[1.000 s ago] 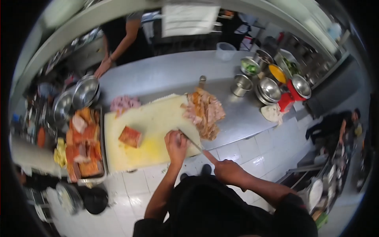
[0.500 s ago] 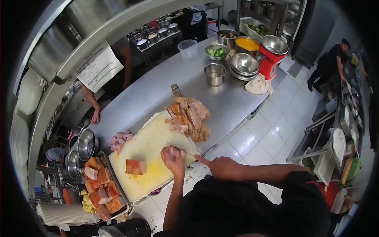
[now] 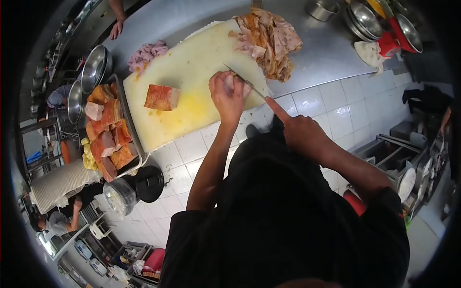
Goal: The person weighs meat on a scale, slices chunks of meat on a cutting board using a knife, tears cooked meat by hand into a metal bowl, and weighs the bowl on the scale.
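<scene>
My left hand [image 3: 227, 97] is closed on a pale piece of meat [image 3: 244, 90] on the yellow-stained cutting board [image 3: 201, 53]. In my right hand [image 3: 301, 132] is a knife [image 3: 247, 82], its index finger stretched along the handle end. The blade lies across the held meat, by my left fingertips. A block of meat with reddish skin [image 3: 162, 97] rests on the board, left of my hands. Sliced meat [image 3: 271, 42] is heaped at the board's right end, partly on the metal table.
A tray of meat chunks [image 3: 109, 132] and metal bowls [image 3: 96, 69] stand left of the board. A pink cloth [image 3: 146, 55] lies behind it. Bowls and a red scale [image 3: 390, 43] are at the back right. Another person's hand [image 3: 117, 29] touches the table's far edge.
The view has tilted down and turned, so the board appears higher. My hands keep nearly the same pose at the meat, with the knife still across it.
</scene>
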`<action>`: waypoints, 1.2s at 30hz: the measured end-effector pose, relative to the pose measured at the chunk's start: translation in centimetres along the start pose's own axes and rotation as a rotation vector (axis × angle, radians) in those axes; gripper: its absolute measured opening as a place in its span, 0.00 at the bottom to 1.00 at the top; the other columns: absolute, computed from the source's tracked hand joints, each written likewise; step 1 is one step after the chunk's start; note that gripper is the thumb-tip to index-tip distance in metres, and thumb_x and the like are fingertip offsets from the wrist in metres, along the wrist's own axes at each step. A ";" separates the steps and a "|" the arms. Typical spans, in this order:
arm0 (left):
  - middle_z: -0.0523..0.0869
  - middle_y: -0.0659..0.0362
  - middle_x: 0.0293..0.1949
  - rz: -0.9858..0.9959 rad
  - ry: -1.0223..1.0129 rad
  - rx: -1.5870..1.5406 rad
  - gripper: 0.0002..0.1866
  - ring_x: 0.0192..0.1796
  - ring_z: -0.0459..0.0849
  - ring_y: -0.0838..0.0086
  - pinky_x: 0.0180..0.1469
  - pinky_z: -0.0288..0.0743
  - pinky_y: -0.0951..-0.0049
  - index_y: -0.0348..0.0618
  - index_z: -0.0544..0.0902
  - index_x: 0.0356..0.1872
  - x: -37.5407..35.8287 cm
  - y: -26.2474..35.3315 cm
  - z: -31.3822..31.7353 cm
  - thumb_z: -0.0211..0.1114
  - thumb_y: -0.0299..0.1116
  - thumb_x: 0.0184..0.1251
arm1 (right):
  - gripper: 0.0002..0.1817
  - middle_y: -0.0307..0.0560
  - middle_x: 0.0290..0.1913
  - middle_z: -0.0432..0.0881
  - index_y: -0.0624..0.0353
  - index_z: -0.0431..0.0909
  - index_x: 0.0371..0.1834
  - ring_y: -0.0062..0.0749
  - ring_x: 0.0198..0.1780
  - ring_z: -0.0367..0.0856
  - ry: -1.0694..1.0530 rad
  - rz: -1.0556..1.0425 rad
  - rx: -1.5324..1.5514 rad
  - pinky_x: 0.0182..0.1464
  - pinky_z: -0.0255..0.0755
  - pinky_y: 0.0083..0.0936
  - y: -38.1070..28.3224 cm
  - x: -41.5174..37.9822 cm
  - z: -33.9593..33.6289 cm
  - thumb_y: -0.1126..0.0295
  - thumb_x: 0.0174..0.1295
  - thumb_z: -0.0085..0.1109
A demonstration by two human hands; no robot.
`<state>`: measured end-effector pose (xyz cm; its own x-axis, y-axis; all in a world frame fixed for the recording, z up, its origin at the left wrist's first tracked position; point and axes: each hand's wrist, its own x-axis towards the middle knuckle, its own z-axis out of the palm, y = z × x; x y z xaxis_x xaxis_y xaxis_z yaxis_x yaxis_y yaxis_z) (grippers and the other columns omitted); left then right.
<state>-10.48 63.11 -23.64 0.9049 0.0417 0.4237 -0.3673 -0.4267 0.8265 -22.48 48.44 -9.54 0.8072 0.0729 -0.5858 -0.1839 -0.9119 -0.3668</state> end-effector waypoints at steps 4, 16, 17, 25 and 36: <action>0.79 0.50 0.43 -0.021 -0.001 -0.014 0.11 0.47 0.79 0.60 0.53 0.72 0.65 0.34 0.80 0.41 -0.1 0.3 0.0 0.66 0.25 0.57 | 0.46 0.65 0.30 0.81 0.37 0.40 0.78 0.60 0.33 0.82 -0.059 0.038 0.008 0.40 0.77 0.50 -0.2 0.3 -0.6 0.77 0.56 0.48; 0.79 0.49 0.44 -0.014 0.015 0.001 0.11 0.48 0.79 0.58 0.54 0.72 0.65 0.33 0.79 0.41 0.0 0.5 0.3 0.65 0.24 0.57 | 0.43 0.63 0.23 0.79 0.35 0.42 0.77 0.58 0.29 0.81 0.084 -0.072 0.128 0.38 0.75 0.50 1.5 4.3 2.6 0.77 0.58 0.46; 0.79 0.48 0.44 -0.019 0.014 0.015 0.11 0.48 0.79 0.58 0.54 0.72 0.65 0.33 0.79 0.41 0.0 0.5 0.2 0.64 0.24 0.57 | 0.43 0.63 0.23 0.80 0.34 0.42 0.77 0.58 0.30 0.81 0.089 -0.077 0.124 0.39 0.75 0.50 1.6 4.4 2.6 0.76 0.58 0.46; 0.74 0.46 0.50 -0.029 -0.018 0.100 0.18 0.54 0.72 0.53 0.57 0.68 0.59 0.33 0.78 0.45 0.1 1.1 -0.8 0.68 0.32 0.56 | 0.41 0.63 0.30 0.80 0.26 0.42 0.76 0.59 0.36 0.81 0.251 -0.059 0.077 0.46 0.74 0.48 5.1 5.2 -0.2 0.75 0.63 0.45; 0.70 0.39 0.54 -0.442 -0.212 0.447 0.50 0.58 0.70 0.48 0.63 0.65 0.55 0.30 0.58 0.66 0.3 4.7 -2.1 0.74 0.42 0.41 | 0.42 0.65 0.26 0.80 0.30 0.43 0.77 0.63 0.32 0.80 0.329 -0.053 0.291 0.41 0.72 0.52 4.7 0.4 -0.7 0.77 0.62 0.47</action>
<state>-12.42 63.03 -18.85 0.9894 0.1393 -0.0402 0.1315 -0.7458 0.6531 -22.60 43.84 -11.00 0.9467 -0.0585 -0.3167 -0.2494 -0.7554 -0.6059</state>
